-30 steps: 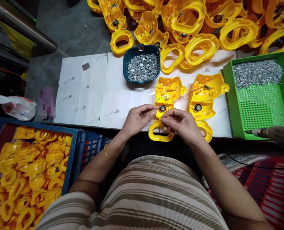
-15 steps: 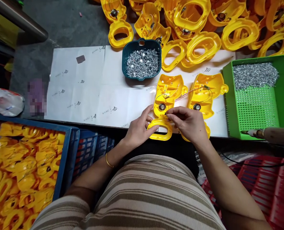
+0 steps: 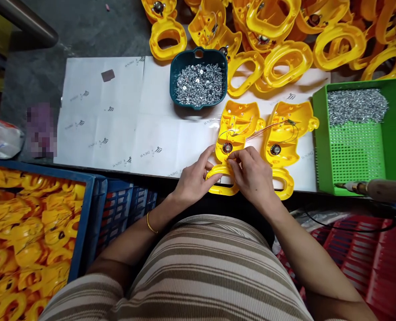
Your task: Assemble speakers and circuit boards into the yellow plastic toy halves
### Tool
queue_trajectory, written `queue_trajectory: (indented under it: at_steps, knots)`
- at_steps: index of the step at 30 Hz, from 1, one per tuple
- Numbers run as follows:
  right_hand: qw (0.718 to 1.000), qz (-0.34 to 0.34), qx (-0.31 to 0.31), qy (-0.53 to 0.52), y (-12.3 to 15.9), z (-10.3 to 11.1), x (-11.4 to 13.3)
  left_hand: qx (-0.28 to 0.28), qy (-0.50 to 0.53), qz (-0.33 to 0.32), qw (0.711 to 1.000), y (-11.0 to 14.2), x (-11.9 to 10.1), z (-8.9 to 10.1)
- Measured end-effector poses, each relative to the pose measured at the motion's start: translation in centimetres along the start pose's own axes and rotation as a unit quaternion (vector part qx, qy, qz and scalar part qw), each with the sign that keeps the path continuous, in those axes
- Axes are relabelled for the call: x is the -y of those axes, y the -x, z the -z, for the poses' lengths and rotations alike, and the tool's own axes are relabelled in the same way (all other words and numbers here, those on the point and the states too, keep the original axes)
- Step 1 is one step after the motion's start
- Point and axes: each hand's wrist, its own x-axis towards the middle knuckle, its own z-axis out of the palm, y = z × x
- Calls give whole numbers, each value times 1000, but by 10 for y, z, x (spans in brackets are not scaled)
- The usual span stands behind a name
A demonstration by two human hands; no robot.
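Observation:
A yellow plastic shell (image 3: 235,129) with a small round speaker and thin wires lies open on the white paper at the table's near edge. My left hand (image 3: 195,178) grips its handle loop at the left side, fingers curled round it. My right hand (image 3: 251,174) is pinched just below the speaker, on a thin wire or some small part I cannot make out. A second yellow shell (image 3: 284,131), joined to the first by red wires, lies just to the right.
A teal bowl of screws (image 3: 199,80) stands behind the shells. A green tray (image 3: 358,147) holds more screws at the right. A wooden-handled tool (image 3: 378,189) lies at the right edge. Yellow shells are heaped at the back (image 3: 301,35) and fill a blue crate (image 3: 34,232) at lower left.
My left hand dropped from beside the speaker to the shell's handle loop and gripped it. My right hand stayed pinched near the speaker, shifting slightly.

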Motion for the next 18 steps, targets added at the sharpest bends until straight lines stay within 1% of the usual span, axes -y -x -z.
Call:
queue_trajectory:
  at_steps: [5,7,9,11,14,18]
  knots:
    - [997,9,-40,58,6,-11,2,-17,-16,-2,1000,1,-1,-2]
    - [996,20,-49,66,8,-11,2,-21,-18,-6,1000,2,-2,-1]
    - [995,45,-47,72,9,-7,3,-18,-13,-8,1000,3,-3,-1]
    - [992,80,-36,87,12,-1,4,-12,-1,-7,1000,4,-4,-1]
    - [982,126,-7,140,20,7,4,-7,15,-5,1000,4,-3,-2]
    - [958,187,44,211,28,6,-1,-18,14,-10,1000,4,-2,-6]
